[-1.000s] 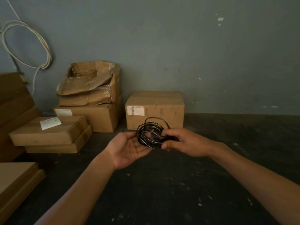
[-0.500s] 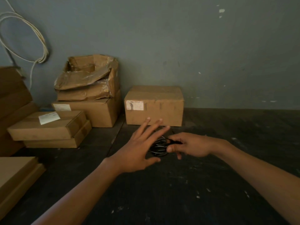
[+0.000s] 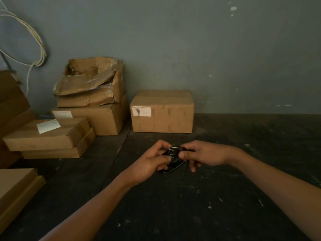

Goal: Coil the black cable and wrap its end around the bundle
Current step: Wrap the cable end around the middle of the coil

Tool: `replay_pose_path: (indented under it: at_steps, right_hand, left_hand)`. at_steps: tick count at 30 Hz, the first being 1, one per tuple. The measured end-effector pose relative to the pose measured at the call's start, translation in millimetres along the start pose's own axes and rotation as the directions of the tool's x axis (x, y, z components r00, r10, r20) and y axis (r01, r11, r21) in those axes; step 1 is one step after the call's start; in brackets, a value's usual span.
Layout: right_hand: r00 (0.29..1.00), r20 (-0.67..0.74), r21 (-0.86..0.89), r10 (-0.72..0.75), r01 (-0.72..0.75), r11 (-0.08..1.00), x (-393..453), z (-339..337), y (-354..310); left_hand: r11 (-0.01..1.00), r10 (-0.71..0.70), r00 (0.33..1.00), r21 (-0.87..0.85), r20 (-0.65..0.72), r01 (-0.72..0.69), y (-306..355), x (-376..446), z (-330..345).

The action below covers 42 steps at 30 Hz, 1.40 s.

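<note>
The black cable (image 3: 174,162) is gathered into a small coiled bundle, held between both hands above the dark floor. My left hand (image 3: 152,161) grips the bundle's left side with fingers curled around it. My right hand (image 3: 203,154) pinches the bundle's upper right part between thumb and fingers. A thin loose strand hangs down below the right hand. Most of the bundle is hidden by the fingers.
A sealed cardboard box (image 3: 162,111) with a white label stands against the grey wall just beyond the hands. More cardboard boxes (image 3: 86,108) are stacked at the left. A white cable (image 3: 37,49) hangs looped on the wall at upper left.
My left hand went from open with spread fingers in front of the coil to closed on it. Both hands and the bundle dropped lower, and the coil is squeezed flatter.
</note>
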State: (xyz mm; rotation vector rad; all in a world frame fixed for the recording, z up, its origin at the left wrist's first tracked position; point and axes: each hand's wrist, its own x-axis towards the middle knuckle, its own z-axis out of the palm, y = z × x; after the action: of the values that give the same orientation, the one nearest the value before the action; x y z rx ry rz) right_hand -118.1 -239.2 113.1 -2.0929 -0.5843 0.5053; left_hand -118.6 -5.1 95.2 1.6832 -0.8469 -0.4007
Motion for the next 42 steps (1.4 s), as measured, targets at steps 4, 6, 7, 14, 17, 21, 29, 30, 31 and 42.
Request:
replay_pose_path:
  at_steps: [4, 6, 7, 14, 17, 21, 29, 30, 31, 42]
  right_hand:
    - [1.000, 0.028, -0.031, 0.010, -0.009, 0.999, 2.7, 3.4, 3.5]
    - [0.998, 0.056, -0.079, 0.030, -0.026, 0.997, 2.9, 4.6, 5.2]
    - [0.996, 0.070, -0.096, 0.050, -0.043, 0.994, 2.6, 5.2, 5.5]
    - [0.997, 0.049, -0.062, 0.065, -0.062, 0.996, -2.3, 7.8, 11.5]
    - [0.993, 0.054, -0.036, 0.109, -0.108, 0.994, -5.2, 9.0, 16.5]
    - [0.988, 0.055, -0.075, 0.145, -0.141, 0.987, -7.2, 13.6, 18.5]
    - [0.995, -0.056, -0.306, 0.084, -0.097, 0.947, -8.6, 29.5, 20.1]
    - [0.995, -0.056, -0.321, 0.078, -0.091, 0.943, -8.6, 31.5, 21.9]
    - [0.996, -0.057, -0.332, 0.065, -0.081, 0.940, -8.6, 33.7, 23.9]
    - [0.970, -0.225, 0.166, 0.087, -0.050, 0.985, -7.2, 53.5, 55.5]
  left_hand:
    - [0.992, -0.118, 0.993, 0.033, -0.020, 0.119, 0.8, 3.2, 3.7]
    - [0.979, -0.170, 0.985, 0.116, 0.020, 0.166, -0.7, 4.7, 6.3]
    - [0.976, -0.205, 0.977, 0.091, 0.062, 0.199, -1.5, 4.6, 7.1]
    - [0.962, -0.234, 0.965, -0.118, 0.120, 0.248, -8.1, -0.3, 15.9]
    - [0.949, -0.255, 0.960, -0.159, 0.114, 0.271, -13.2, -0.7, 15.9]
    - [0.938, -0.286, 0.938, -0.144, 0.194, 0.316, -18.8, -1.6, 15.2]
    - [0.861, -0.358, 0.913, -0.309, 0.195, 0.404, -34.7, -6.0, 16.8]
    - [0.845, -0.379, 0.896, -0.308, 0.231, 0.436, -35.6, -6.2, 15.0]
    - [0.830, -0.394, 0.880, -0.308, 0.266, 0.465, -35.7, -6.7, 13.4]
    - [0.647, -0.341, 0.914, -0.651, 0.219, 0.397, -47.5, -9.9, 21.2]
